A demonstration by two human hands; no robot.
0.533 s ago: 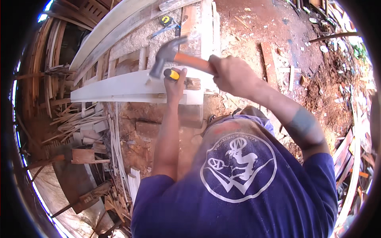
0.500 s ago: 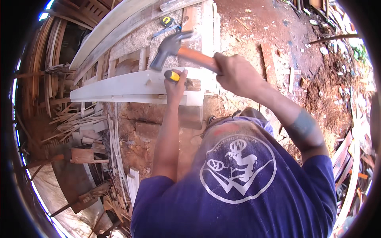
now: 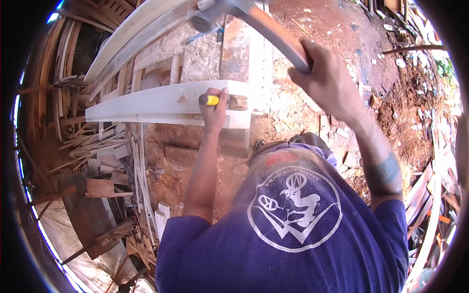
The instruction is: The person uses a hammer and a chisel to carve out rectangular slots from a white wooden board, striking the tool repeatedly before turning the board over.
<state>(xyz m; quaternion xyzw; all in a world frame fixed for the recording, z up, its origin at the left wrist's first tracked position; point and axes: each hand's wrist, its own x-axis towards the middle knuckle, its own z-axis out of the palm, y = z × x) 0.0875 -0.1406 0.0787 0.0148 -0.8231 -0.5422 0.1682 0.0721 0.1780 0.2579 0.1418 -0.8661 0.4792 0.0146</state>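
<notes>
My left hand [image 3: 213, 115] is closed around the yellow-and-black handle of a chisel [image 3: 212, 100], resting near the right end of a pale timber beam [image 3: 151, 105]. Its blade is mostly hidden by my fingers. Just right of the hand, a rough brown notch [image 3: 238, 102] is cut into the beam. In my right hand [image 3: 328, 80] is a claw hammer [image 3: 276, 35], gripped by its wooden handle and held up to the right. The hammer's dark head is blurred near the top edge, well apart from the chisel.
Beyond the beam, sawdust [image 3: 201, 61] covers a surface where a blue tool [image 3: 202, 35] lies. Long curved boards [image 3: 139, 36] run along the upper left. Offcuts and thin strips [image 3: 105, 149] pile up at left. Wood chips litter the reddish dirt floor [image 3: 337, 24].
My right hand has swung the hammer up and away to the right, its head moving from just above the chisel toward the top edge. My left hand stays on the chisel, hardly shifted.
</notes>
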